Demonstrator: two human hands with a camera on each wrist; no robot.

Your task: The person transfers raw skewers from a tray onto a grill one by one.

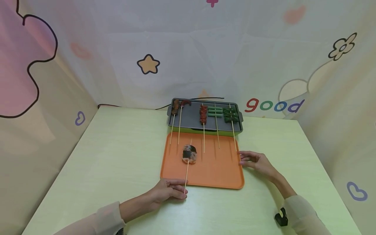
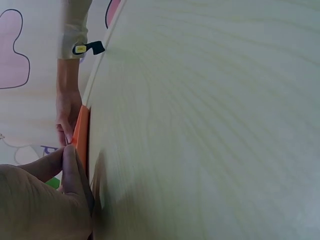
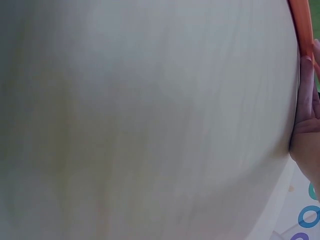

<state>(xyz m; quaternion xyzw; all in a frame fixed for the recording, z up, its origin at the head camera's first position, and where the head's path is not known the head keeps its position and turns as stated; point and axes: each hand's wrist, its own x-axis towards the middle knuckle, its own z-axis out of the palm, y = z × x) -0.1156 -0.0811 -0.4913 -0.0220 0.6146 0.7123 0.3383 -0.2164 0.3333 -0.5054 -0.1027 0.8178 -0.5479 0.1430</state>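
Observation:
In the head view my left hand (image 1: pixel 167 193) pinches the lower stick of a skewer (image 1: pixel 189 154). That skewer carries a thick pale piece of food banded with dark strips. It points away from me over the orange tray (image 1: pixel 217 176); whether it touches the tray cannot be told. My right hand (image 1: pixel 258 164) grips the tray's right rim between thumb and fingers. The right wrist view shows these fingers (image 3: pixel 306 90) against the orange edge. In the left wrist view, the left thumb and finger meet at the tips (image 2: pixel 69 152), with the tray edge just beyond.
Behind the tray stands a dark-topped, green-sided toy grill (image 1: pixel 192 117). Several skewers lie across it, among them a red one (image 1: pixel 203 114) and a dark green one (image 1: pixel 230 115), their sticks reaching over the tray. A patterned cloth (image 1: pixel 188 65) hangs behind the pale table (image 1: pixel 123 147).

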